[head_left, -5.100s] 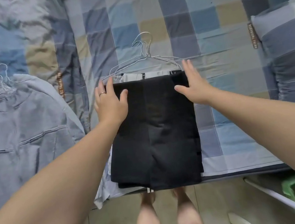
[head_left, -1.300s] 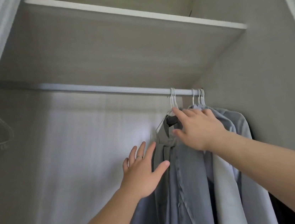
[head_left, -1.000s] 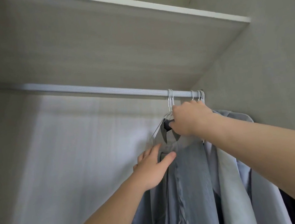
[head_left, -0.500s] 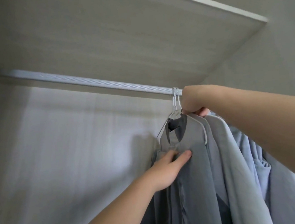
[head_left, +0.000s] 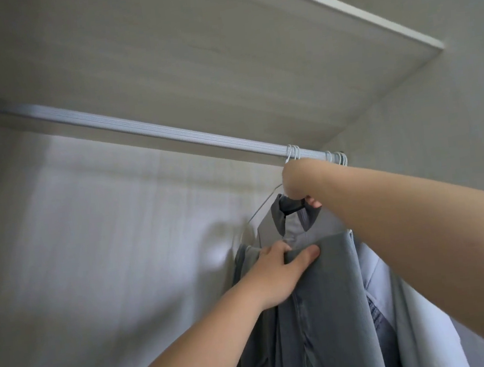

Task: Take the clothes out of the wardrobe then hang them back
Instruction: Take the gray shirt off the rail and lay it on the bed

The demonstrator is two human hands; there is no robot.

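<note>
A shelf [head_left: 220, 64] roofs the wardrobe above the rail [head_left: 137, 132]. The grey shirt [head_left: 326, 310] hangs at the rail's right end, with paler shirts [head_left: 376, 273] crowding behind. The left hand [head_left: 279, 273] fingers pinch its front. The right hand [head_left: 295, 182] fingers clamp its hanger [head_left: 293, 153] just under the rail.

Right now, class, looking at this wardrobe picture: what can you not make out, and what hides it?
Head view, right hand: most fingers, hidden behind its own wrist.
Head view, grey shirt: the hem, cut off by the bottom edge.
Head view, left hand: its fingertips, tucked behind the shirt's fold.
</note>
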